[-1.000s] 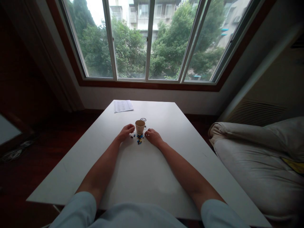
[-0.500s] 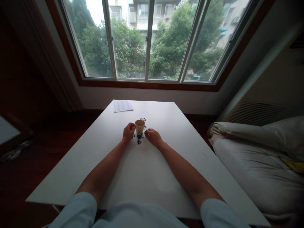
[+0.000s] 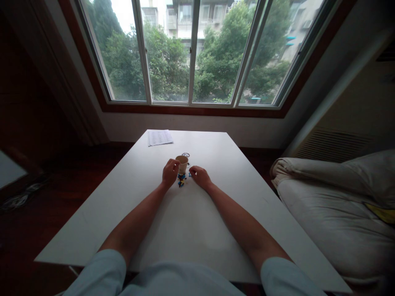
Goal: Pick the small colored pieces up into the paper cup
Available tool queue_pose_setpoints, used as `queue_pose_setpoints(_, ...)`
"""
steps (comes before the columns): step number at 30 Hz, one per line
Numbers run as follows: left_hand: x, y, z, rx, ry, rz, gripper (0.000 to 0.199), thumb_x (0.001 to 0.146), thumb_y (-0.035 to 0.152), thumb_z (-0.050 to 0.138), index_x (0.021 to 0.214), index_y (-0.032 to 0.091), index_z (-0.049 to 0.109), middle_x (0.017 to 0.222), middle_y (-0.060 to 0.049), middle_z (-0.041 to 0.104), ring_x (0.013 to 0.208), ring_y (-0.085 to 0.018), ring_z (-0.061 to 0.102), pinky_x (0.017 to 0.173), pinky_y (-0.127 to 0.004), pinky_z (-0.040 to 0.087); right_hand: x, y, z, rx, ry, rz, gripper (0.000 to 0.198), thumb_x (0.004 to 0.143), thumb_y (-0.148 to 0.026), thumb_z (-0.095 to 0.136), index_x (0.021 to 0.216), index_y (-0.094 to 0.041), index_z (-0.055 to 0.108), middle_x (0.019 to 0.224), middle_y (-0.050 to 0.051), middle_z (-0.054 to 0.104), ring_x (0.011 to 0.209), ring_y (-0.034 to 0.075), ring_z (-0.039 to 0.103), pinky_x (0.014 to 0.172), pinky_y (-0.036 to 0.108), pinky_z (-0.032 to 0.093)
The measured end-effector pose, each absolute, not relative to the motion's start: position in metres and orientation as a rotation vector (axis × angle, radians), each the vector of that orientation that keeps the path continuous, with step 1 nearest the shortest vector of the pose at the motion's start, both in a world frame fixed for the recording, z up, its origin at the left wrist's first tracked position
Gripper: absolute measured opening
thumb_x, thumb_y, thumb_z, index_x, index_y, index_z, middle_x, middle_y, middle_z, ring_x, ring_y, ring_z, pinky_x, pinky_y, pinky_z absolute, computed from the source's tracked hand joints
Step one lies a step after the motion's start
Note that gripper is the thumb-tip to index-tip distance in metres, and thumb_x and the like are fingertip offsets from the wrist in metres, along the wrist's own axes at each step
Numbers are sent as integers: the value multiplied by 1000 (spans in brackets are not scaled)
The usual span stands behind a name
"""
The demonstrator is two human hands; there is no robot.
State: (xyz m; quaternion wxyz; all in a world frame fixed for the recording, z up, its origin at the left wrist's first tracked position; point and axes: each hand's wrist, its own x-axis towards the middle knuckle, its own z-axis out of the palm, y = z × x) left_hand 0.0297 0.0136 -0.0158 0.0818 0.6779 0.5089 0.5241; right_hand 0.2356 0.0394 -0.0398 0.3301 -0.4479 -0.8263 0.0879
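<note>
A beige paper cup (image 3: pixel 182 165) with a side handle stands upright on the white table, its mouth facing up. Just in front of it lies a small heap of blue, yellow and dark pieces (image 3: pixel 181 180), too small to name. My left hand (image 3: pixel 170 172) is closed at the cup's left side, fingertips up by the rim; whether they touch it or pinch a piece I cannot tell. To the right of the heap, my right hand (image 3: pixel 200 177) rests low with fingers curled together, a blue bit at the fingertips.
Behind the cup lies a small dark ring-like item (image 3: pixel 185 155). Sheets of printed paper (image 3: pixel 160 137) are at the far left corner of the white table (image 3: pixel 185 230). A cushioned seat (image 3: pixel 333 205) stands along the right side, and a window (image 3: pixel 191 53) is beyond the table.
My left hand has moved right and now overlaps the cup's left edge. My right hand has barely shifted, and a blue bit now shows at its fingertips.
</note>
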Motion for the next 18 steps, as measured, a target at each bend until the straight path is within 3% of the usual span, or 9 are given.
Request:
queue_pose_setpoints(4,31,11,-16,2118,1470,1581,22,98,22,45,101,20,66,104,-6,64,79,-15,58,76,-28,48,238,42,-42,-1136,-2125,247,17,91,-15,50,95,-20,66,93,3,67,82,14,57,80,24,44)
queue_pose_setpoints(9,33,8,-13,2287,1409,1544,27,98,20,46,113,22,67,115,-9,65,109,-22,59,97,-36,47,237,44,-44,-1129,-2103,262,16,93,-16,49,94,-19,65,93,3,64,82,15,56,80,24,44)
queue_pose_setpoints(18,33,9,-14,2453,1474,1479,33,94,18,51,121,22,69,121,-12,65,122,-28,51,107,-46,39,239,47,-48,-1170,-2053,245,22,94,-14,46,97,-19,67,101,5,63,86,15,57,84,26,44)
